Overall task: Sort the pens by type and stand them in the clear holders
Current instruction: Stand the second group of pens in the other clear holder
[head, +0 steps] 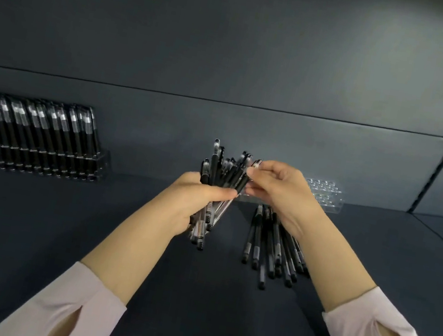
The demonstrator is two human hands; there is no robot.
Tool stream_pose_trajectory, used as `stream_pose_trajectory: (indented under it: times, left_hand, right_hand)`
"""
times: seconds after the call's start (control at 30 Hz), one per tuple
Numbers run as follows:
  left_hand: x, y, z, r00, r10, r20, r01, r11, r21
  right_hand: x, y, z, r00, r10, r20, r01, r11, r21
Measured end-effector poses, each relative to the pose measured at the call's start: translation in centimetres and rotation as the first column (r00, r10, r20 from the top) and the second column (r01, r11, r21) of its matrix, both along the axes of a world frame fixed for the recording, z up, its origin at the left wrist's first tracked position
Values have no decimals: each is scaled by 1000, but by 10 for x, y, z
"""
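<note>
The bunch of pens [216,167] stands fanned and roughly upright above the middle of the shelf [56,227], with the left grip [197,196] curled round its lower half. The right grip [278,189] pinches the cap end of a single pen [256,162] at the right side of the fan, between thumb and forefinger. The step in hand looks like picking one pen out and judging its type. To do it well, the left grip should probably loosen just enough for that barrel to slide. The pull should run straight along the pen's length so the neighbours are not dragged up, and the caps should stay in view so the types can be compared. The pens are slim and round. Some have black barrels, others clear ones showing a dark refill, and the plastic is smooth and glossy, so it will likely slip in a slack hold. A loose pile of pens [274,245] lies flat on the shelf, just right of the bunch and below the right wrist, its ends pointing toward the front edge. Behind the right grip, near the back edge, sits an empty clear holder [329,204], a hard transparent block with rows of round holes. Toward the back left, a second clear holder [102,167] is packed with leaning black pens with clear caps. The shelf and the back panel [235,51] are matte dark blue-grey, and the person's sleeves [64,312] are pale, soft cloth.
</note>
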State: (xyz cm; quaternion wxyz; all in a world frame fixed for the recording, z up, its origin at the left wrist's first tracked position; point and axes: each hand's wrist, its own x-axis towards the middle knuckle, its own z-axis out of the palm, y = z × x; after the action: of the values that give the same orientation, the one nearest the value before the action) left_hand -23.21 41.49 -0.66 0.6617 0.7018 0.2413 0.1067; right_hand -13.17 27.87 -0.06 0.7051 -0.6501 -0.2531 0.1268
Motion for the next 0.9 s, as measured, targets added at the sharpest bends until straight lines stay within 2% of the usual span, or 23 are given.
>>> stream_pose_trajectory:
  times: [0.1,0.2,0.27,0.4,0.53,0.77,0.9]
  left_hand:
    - [3,12,7,988,87,124,-71,989,-129]
    - [8,35,9,955,191,227,-137,963,-233]
    - [10,49,6,933,216,287,-131,948,-290]
    - [14,64,-9,913,201,356,-35,906,-423]
    - [18,65,-17,908,211,362,-4,868,-496]
    - [19,62,-22,927,179,330,-32,914,-405]
    - [19,62,-25,923,182,341,-45,927,-372]
  right_hand:
    - [0,19,24,973,-221,73,211,970,124]
    - [6,34,44,857,-480,187,438,870,229]
    - [11,44,51,786,-548,285,490,834,252]
    - [21,69,45,708,-517,481,489,851,194]
    - [33,83,32,675,-452,583,478,870,121]
    - [42,90,23,630,-386,674,455,887,82]
    - [44,94,17,542,-344,767,480,876,54]
